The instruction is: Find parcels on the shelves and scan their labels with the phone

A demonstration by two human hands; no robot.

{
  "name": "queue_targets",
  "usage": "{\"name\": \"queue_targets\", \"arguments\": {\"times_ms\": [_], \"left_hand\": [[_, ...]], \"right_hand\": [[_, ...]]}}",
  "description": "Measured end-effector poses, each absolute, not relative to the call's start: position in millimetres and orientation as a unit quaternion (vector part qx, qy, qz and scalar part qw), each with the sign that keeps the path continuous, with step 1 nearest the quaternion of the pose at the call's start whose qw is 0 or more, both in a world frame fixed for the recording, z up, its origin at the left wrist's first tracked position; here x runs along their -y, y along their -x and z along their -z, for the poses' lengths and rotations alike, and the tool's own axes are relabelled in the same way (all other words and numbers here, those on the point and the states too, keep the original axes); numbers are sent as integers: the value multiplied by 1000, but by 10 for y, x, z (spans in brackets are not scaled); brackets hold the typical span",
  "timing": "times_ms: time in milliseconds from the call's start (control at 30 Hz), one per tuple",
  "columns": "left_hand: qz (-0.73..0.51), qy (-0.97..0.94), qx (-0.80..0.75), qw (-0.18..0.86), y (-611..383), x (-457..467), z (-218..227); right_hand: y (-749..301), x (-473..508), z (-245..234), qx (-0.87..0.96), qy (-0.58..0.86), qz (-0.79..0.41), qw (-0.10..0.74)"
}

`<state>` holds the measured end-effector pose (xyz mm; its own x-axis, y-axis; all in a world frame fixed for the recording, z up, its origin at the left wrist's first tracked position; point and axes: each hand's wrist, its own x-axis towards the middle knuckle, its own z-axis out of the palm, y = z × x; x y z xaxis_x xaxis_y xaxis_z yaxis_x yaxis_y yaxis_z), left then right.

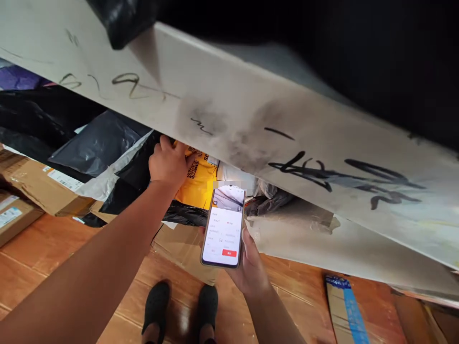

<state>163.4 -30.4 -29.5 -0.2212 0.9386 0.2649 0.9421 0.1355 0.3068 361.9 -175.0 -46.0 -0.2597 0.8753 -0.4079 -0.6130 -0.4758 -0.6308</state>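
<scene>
My right hand is wrapped around a smartphone, held upright with its lit screen facing me. A red button shows near the bottom of the screen, and a strip at its top is blurred. Under the edge of a white shelf, my left hand grips the upper left of a yellow mailing bag printed with black QR codes; the fingertips are partly hidden. Right of that bag lies a whitish-grey package, partly behind the phone. Black plastic bags lie beneath the yellow one.
The white shelf board, marked with black scribbles, slants across above my hands. Black and grey plastic parcels fill the shelf at left, above cardboard boxes. A flat cardboard piece with blue tape lies on the wooden floor at right.
</scene>
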Motion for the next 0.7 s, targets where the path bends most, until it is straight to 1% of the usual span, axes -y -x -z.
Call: {"name": "queue_targets", "arguments": {"times_ms": [67,133,233,300,367,467,700], "left_hand": [[181,632,753,-3,-1567,294,267],[183,658,730,-25,-1474,281,263],[258,667,698,-40,-1274,305,360],[319,663,677,-31,-1155,334,477],[351,661,663,-16,-1089,347,590],[358,664,657,-4,-1080,332,680],[363,665,653,4,-1110,327,662]], "right_hand": [[-3557,1699,455,194,334,-783,487],[-3468,1596,455,201,313,-792,484],[-3310,1358,450,200,306,-788,496],[-3212,1183,433,207,299,-778,512],[-3130,1037,399,220,287,-776,517],[-3041,920,328,249,270,-776,513],[-2954,920,231,253,283,-759,529]]}}
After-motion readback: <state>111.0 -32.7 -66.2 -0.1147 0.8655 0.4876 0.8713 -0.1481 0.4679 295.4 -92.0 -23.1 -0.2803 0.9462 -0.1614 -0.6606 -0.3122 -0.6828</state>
